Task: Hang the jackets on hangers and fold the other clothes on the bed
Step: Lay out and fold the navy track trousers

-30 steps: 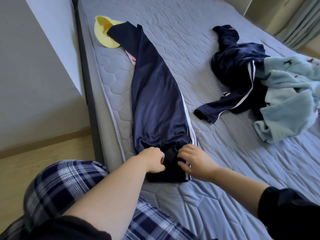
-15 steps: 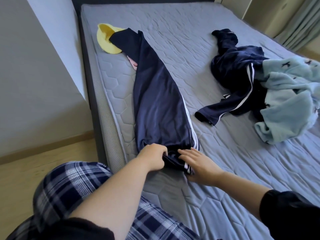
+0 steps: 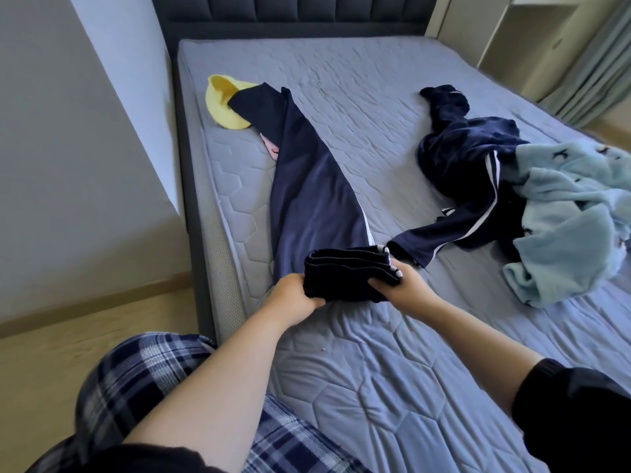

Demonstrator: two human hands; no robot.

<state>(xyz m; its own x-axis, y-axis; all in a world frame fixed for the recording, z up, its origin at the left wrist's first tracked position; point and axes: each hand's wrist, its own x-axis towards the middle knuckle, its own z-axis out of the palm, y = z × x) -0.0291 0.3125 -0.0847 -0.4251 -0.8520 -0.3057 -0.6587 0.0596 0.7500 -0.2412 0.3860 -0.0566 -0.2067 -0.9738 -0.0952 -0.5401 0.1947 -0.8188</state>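
Navy track pants with white side stripes lie lengthwise along the left side of the bed. Their near end, the waistband, is lifted off the mattress and bent back over the legs. My left hand grips the left side of that raised end. My right hand grips its right side, by the white stripes. A navy jacket with white stripes lies crumpled at the right, and a light blue fleece garment partly overlaps it.
A yellow cloth and a bit of pink fabric show under the pants' far end. A dark padded headboard stands at the back, a wall at the left, curtains at the far right. My plaid-clad knee rests by the bed's edge.
Both hands have lifted the pants' near end off the mattress and carried it away from me, over the legs. The camera has tilted up, showing the headboard.
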